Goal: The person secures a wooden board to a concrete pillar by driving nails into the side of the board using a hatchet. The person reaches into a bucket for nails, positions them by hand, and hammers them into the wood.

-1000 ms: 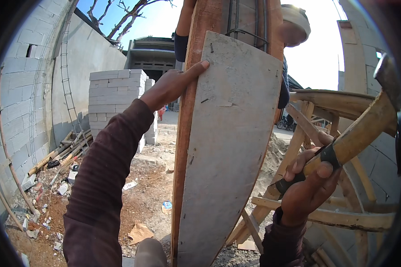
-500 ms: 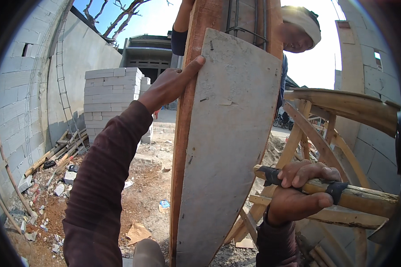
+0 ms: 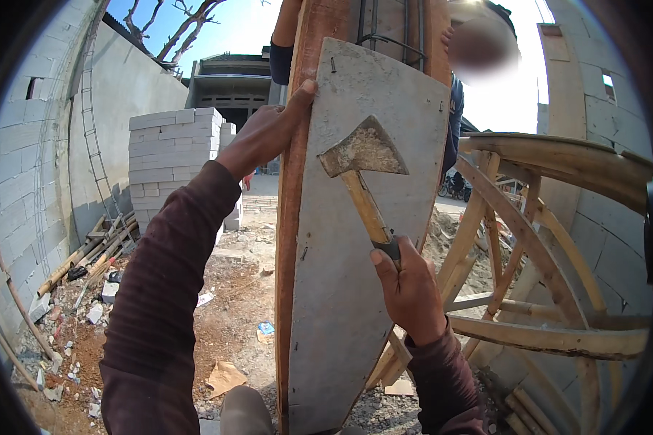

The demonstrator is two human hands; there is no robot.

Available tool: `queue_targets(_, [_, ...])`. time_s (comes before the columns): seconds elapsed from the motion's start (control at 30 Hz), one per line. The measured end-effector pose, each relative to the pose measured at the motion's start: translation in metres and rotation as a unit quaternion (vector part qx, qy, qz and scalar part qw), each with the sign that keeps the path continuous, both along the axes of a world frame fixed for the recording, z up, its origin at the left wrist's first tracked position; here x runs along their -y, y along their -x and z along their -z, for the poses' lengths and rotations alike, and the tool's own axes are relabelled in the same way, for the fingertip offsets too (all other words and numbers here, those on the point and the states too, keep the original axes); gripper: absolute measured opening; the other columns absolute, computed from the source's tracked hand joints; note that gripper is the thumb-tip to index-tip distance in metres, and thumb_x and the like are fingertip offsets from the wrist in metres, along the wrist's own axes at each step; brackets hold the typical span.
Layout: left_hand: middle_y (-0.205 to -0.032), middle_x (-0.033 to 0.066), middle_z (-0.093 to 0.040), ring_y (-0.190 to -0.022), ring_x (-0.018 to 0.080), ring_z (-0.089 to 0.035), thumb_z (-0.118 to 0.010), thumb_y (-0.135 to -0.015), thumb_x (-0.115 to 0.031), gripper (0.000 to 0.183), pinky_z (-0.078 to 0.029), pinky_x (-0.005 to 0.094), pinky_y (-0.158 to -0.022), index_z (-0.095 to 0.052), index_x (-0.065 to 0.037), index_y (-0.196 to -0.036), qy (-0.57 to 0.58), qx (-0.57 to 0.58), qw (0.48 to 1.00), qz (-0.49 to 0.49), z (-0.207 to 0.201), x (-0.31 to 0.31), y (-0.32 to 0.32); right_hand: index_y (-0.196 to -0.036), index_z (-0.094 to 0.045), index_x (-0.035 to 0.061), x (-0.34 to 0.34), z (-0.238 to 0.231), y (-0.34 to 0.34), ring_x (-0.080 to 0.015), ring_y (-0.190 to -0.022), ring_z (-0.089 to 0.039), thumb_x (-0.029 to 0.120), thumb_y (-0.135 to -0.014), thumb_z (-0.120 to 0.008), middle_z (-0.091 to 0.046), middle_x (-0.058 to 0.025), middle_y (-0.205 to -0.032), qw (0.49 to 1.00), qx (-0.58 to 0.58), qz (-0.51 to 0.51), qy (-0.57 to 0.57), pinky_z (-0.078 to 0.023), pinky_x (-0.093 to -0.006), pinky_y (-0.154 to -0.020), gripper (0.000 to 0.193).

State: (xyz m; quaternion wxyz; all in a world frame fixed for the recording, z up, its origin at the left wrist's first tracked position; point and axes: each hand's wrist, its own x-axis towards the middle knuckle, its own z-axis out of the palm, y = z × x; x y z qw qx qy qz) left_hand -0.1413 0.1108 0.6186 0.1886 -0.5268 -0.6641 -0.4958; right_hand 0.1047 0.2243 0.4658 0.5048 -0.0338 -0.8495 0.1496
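Observation:
In my right hand (image 3: 413, 293) is a hatchet (image 3: 368, 151) with a worn, greyish metal head. Its wooden handle bears black tape near my grip. The head is raised in front of a tall grey board (image 3: 355, 275), which has several nails sticking out of its face. My left hand (image 3: 268, 130) grips the board's upper left edge where it meets a reddish timber plank (image 3: 288, 290); my thumb lies along that edge and my fingers are partly hidden. Steel rebar (image 3: 381, 40) shows above the board, inside the timber form.
Behind the form stands another person (image 3: 457, 101), arm at the form's top left. Curved wooden framing (image 3: 530, 239) fills the right side. Stacked pale blocks (image 3: 170, 163) stand at left, with bamboo poles (image 3: 87, 250) and rubble (image 3: 72, 348) near the wall.
My right hand has swung left and the hatchet's head has come into view before the board. My left hand keeps its hold. The other person has shifted behind the form.

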Motion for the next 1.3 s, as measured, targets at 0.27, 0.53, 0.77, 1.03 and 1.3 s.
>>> queue_targets(0.27, [-0.083, 0.0286, -0.061, -0.087, 0.0376, -0.061, -0.019, -0.081, -0.087, 0.112, -0.044, 0.0513, -0.079, -0.065, 0.015, -0.092, -0.029, 0.004, 1.0, -0.001, 0.001, -0.003, 0.0, -0.091, -0.048, -0.0048, 0.004, -0.009, -0.003, -0.0177, -0.048, -0.05, 0.031, -0.098, -0.055, -0.046, -0.0124, -0.057, 0.972, -0.2, -0.124, 0.017, -0.041, -0.034, -0.048, 0.037])
queue_targets(0.53, [-0.094, 0.0353, -0.059, -0.103, 0.0411, -0.058, -0.015, -0.078, -0.089, 0.118, -0.042, 0.0528, -0.084, -0.064, 0.015, -0.102, -0.001, 0.001, 1.0, -0.013, -0.001, -0.001, 0.007, -0.095, -0.053, 0.0019, -0.003, -0.074, -0.053, -0.0028, -0.043, -0.039, 0.05, -0.101, -0.037, -0.044, 0.002, -0.057, 0.938, -0.298, -0.161, 0.07, -0.031, -0.0169, -0.041, 0.051])
queue_targets(0.77, [-0.116, 0.0344, -0.057, -0.114, 0.0416, -0.054, -0.018, -0.079, -0.089, 0.117, -0.041, 0.0517, -0.095, -0.056, 0.014, -0.12, -0.049, -0.004, 0.997, 0.063, 0.001, 0.0, 0.004, -0.095, -0.056, -0.0028, 0.007, -0.057, -0.057, -0.0222, -0.056, -0.047, 0.045, -0.098, -0.051, -0.049, -0.0127, -0.061, 0.952, 0.291, 0.076, -0.05, -0.041, -0.0356, -0.056, 0.048])
queue_targets(1.03, [-0.134, 0.0333, -0.044, -0.129, 0.0437, -0.043, -0.018, -0.081, -0.086, 0.111, -0.036, 0.0551, -0.103, -0.039, 0.007, -0.139, 0.023, 0.0, 0.998, 0.05, 0.001, 0.005, 0.004, -0.095, -0.054, 0.0011, 0.003, -0.108, -0.066, -0.0034, -0.042, -0.043, 0.047, -0.101, -0.041, -0.046, 0.0012, -0.055, 0.929, -0.29, -0.22, 0.06, -0.035, -0.0205, -0.04, 0.048])
queue_targets(1.3, [-0.109, 0.0329, -0.06, -0.107, 0.0394, -0.058, -0.02, -0.079, -0.088, 0.115, -0.043, 0.0487, -0.091, -0.06, 0.014, -0.116, -0.047, -0.001, 0.999, 0.024, 0.003, 0.004, -0.004, -0.092, -0.055, 0.001, -0.002, -0.063, -0.066, -0.0082, -0.044, -0.042, 0.042, -0.1, -0.046, -0.045, -0.0001, -0.056, 0.986, 0.136, -0.04, -0.084, -0.032, -0.0242, -0.041, 0.043])
